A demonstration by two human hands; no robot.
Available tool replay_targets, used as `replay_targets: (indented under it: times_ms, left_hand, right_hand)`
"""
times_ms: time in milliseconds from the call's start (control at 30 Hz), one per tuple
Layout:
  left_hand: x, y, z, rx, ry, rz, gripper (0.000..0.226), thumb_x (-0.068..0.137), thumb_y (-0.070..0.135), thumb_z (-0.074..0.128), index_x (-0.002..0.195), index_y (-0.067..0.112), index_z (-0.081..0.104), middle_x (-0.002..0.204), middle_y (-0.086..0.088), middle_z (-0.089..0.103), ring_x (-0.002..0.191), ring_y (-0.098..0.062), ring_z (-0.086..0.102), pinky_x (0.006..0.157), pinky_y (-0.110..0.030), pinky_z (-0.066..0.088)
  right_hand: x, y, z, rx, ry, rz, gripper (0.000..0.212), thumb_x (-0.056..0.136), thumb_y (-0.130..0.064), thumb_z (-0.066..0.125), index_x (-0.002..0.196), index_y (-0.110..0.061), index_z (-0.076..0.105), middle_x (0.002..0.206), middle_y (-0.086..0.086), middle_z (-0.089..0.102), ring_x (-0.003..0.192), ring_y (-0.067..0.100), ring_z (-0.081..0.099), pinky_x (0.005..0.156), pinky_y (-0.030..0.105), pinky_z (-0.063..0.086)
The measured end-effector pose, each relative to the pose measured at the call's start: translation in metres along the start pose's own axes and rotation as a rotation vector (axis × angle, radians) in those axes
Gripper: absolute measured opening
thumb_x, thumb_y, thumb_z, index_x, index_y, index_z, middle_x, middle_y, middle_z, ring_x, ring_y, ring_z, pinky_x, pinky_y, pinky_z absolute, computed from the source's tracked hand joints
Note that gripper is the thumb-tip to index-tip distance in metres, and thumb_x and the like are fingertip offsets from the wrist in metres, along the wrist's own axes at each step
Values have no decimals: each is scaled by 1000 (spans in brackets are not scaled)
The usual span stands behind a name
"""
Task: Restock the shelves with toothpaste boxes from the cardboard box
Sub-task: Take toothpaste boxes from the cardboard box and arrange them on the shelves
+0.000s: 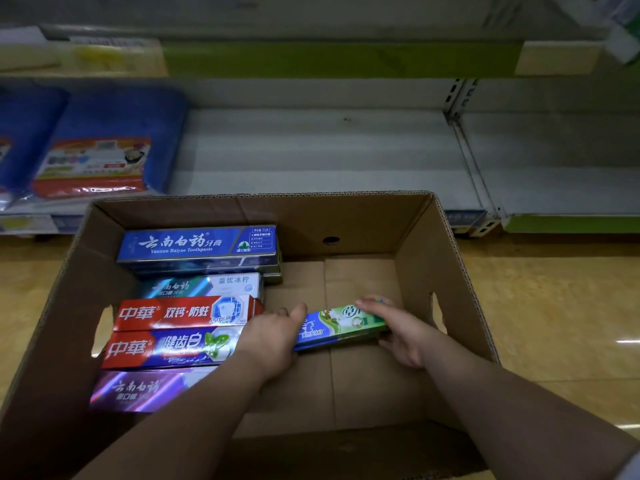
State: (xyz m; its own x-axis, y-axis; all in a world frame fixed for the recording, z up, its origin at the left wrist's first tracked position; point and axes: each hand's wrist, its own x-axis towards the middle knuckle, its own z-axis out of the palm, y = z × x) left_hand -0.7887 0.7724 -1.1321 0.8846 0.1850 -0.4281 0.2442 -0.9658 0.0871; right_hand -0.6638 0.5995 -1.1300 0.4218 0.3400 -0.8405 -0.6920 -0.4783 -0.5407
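Note:
An open cardboard box stands on the floor before the shelf. Several toothpaste boxes are stacked along its left side: a blue one, a teal-white one, two red ones, a purple one. Inside the carton, both hands hold a green-and-blue toothpaste box by its ends. My left hand grips the blue end; my right hand grips the green end, fingers curled over its top.
The white bottom shelf lies bare behind the carton, with an upright divider at the right. Blue packaged goods lie on the shelf's left part. A green price strip runs along the shelf above. Yellow tiled floor lies to the right.

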Motion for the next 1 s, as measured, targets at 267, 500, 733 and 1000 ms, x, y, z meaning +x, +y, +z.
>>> replay_targets:
  times_ms: [267, 500, 733, 1000]
  left_hand:
    - [-6, 0, -4, -21, 20, 8, 68, 85, 34, 62, 139, 18, 24, 127, -9, 53, 113, -27, 54, 86, -33, 44]
    - [-16, 3, -4, -90, 115, -8, 72, 84, 44, 62, 139, 17, 24, 128, -6, 53, 112, -24, 54, 85, -32, 44]
    - [-25, -11, -34, -1365, 372, -213, 67, 79, 67, 53, 135, 34, 41, 117, 19, 55, 122, -13, 48, 92, -25, 40]
    - [-34, -31, -66, -2099, 346, -479, 55, 91, 60, 39, 114, 14, 57, 99, -7, 69, 74, -16, 66, 62, -26, 47]
  right_hand:
    - [-12, -11, 1, -30, -110, -41, 29, 80, -33, 70, 104, -29, 53, 99, 3, 64, 89, 21, 60, 85, 39, 48]
    - [-30, -40, 4, -125, -130, -128, 23, 81, -14, 71, 92, -19, 52, 97, 9, 65, 92, 19, 63, 83, 33, 53]
    - [-52, -68, -9, -162, -116, -236, 23, 76, -12, 75, 84, -16, 54, 90, 10, 69, 87, 21, 66, 70, 31, 54]
    - [-75, -83, 1, 218, -281, -299, 21, 65, -14, 69, 78, -17, 53, 80, 8, 64, 77, 20, 60, 73, 32, 50]
